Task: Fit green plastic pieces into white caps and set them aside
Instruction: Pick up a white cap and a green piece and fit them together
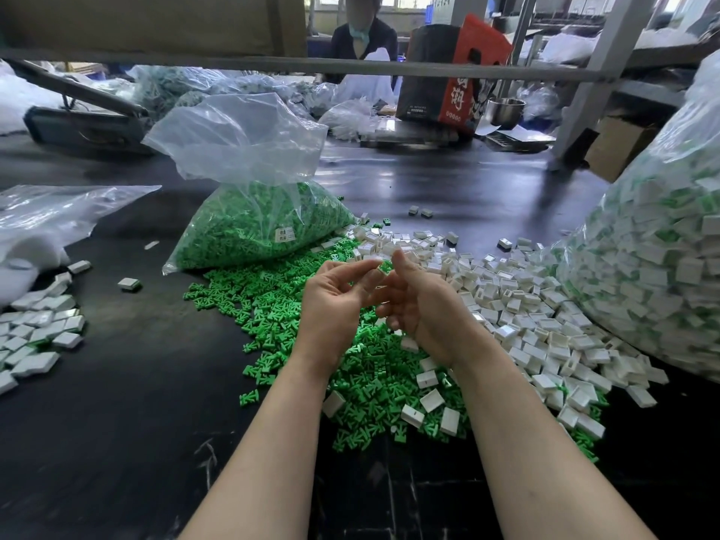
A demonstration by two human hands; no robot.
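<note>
Meeting above the loose green pieces (272,305), left hand (331,302) and right hand (420,305) curl fingertips together, likely mating parts; what they pinch is unclear; white caps (526,305) heaped right; finished ones (35,333) left

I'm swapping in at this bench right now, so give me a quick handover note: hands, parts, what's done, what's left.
Left hand and right hand are raised together over the piles, fingers curled; a bit of green shows between the fingertips, but what each holds is unclear.
Loose green pieces lie centre, with an open bag of green pieces behind.
Empty white caps lie to the right.
Done: a pile of finished caps at the far left.
Left: most loose pieces and caps.
</note>
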